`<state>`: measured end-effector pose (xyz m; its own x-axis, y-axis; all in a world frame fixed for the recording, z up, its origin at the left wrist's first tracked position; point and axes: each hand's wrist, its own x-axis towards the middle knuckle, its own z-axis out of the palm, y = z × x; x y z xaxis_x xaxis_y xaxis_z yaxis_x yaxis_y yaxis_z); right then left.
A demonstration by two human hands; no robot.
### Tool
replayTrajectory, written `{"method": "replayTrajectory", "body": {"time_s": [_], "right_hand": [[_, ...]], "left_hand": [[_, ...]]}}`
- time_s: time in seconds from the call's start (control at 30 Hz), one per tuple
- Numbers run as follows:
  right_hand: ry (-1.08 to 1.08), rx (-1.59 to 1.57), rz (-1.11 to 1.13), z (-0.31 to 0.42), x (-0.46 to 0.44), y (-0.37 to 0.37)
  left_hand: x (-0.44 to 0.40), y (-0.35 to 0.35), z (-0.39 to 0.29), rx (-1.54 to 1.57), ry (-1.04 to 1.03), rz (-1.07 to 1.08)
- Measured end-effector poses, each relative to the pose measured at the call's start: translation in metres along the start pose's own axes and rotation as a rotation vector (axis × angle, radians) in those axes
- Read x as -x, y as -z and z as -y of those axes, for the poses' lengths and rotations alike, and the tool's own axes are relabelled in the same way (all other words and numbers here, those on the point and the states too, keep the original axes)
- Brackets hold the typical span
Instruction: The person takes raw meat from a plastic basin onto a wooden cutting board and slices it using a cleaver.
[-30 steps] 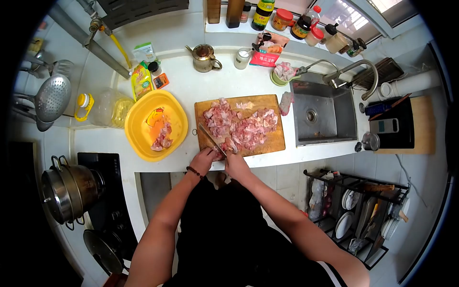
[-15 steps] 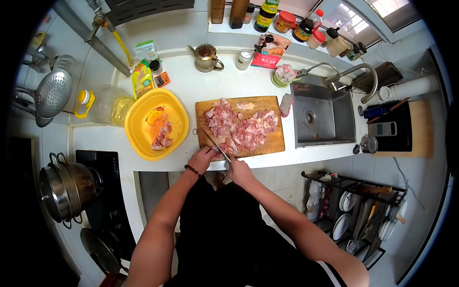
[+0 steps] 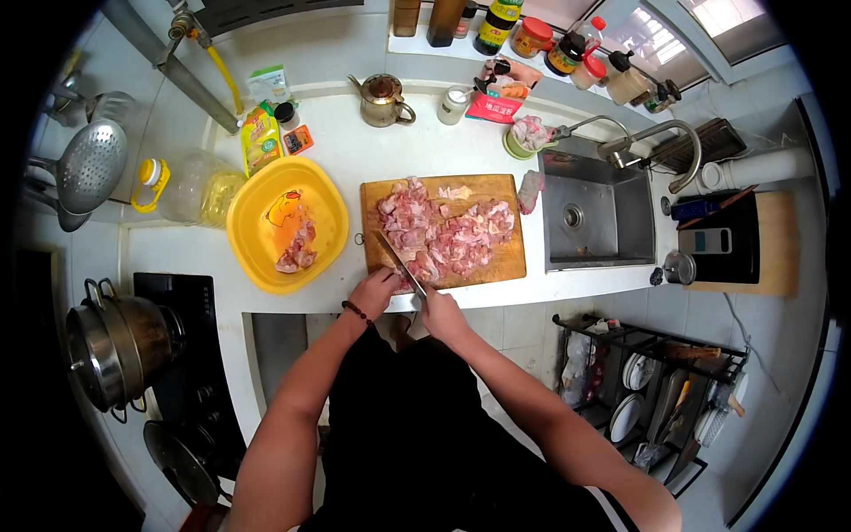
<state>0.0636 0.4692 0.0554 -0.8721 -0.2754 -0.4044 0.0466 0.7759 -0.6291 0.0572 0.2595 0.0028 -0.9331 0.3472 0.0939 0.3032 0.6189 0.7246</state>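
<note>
To my left an oil bottle (image 3: 191,191) stands just beside the yellow basin (image 3: 245,253), which has some raw meat (image 3: 297,251) in it. Next comes my left hand (image 3: 376,288), fingers curled down at the near left edge of the wooden cutting board (image 3: 503,262); I cannot tell whether they pinch anything. The knife (image 3: 396,257) slants over that corner, its tip away from me and leftward. My right hand (image 3: 441,314) is wrapped round the handle. Chopped meat (image 3: 468,238) lies heaped across the board, and further right is the sink (image 3: 578,252).
</note>
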Motion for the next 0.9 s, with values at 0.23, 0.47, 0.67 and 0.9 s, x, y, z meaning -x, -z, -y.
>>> {"method": "replayTrajectory", "body": {"time_s": [0.23,0.47,0.67,0.9], "right_hand": [[-0.050,0.064,-0.005,0.022,0.000,-0.003],[0.031,0.105,-0.044,0.022,-0.022,-0.014],[-0.026,0.082,-0.051,0.013,0.011,-0.005],[0.035,0.119,-0.066,0.024,-0.020,-0.011]], "left_hand": [[0.002,0.001,0.006,-0.026,0.083,0.032],[0.001,0.000,-0.002,-0.049,0.096,0.076],[0.000,0.000,0.004,-0.065,0.080,0.066],[-0.003,-0.001,0.003,-0.079,0.071,0.046]]}}
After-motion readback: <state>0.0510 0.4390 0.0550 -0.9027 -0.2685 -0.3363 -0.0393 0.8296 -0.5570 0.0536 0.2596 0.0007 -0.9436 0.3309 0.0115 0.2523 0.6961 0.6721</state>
